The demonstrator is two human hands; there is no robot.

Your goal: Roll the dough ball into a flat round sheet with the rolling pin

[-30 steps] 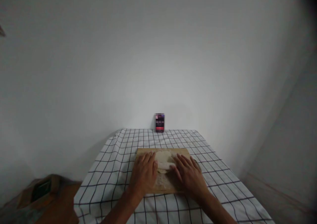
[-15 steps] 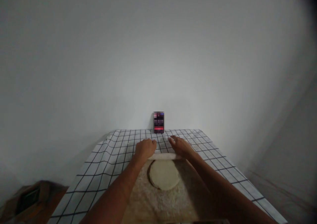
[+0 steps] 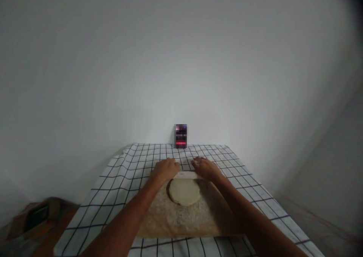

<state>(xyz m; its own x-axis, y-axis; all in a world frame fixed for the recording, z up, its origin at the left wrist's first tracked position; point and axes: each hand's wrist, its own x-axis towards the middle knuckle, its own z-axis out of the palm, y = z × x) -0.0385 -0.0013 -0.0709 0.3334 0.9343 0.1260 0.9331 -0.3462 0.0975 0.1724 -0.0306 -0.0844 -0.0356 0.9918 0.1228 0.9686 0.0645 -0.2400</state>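
A pale, round, flattened sheet of dough (image 3: 185,192) lies on a flour-dusted wooden board (image 3: 184,226). Along the far edge of the dough runs a light rolling pin (image 3: 187,175), set crosswise. My left hand (image 3: 166,168) is closed over the pin's left end, thumb side inward. Over its right end, my right hand (image 3: 206,168) is bent with its fingers curving forward and down. Both palms hide the ends of the pin, and the fingertips are partly out of sight.
A white tablecloth with dark grid lines (image 3: 119,181) covers the table under the board. Against the pale wall (image 3: 181,67) at the back leans an upright phone-like object with a pixelated screen (image 3: 180,136). A cardboard box (image 3: 52,211) stands low at the left.
The view has tilted slightly, so the board's near edge now shows. My right hand's fingers, stretched out before, have come down closer over the rolling pin.
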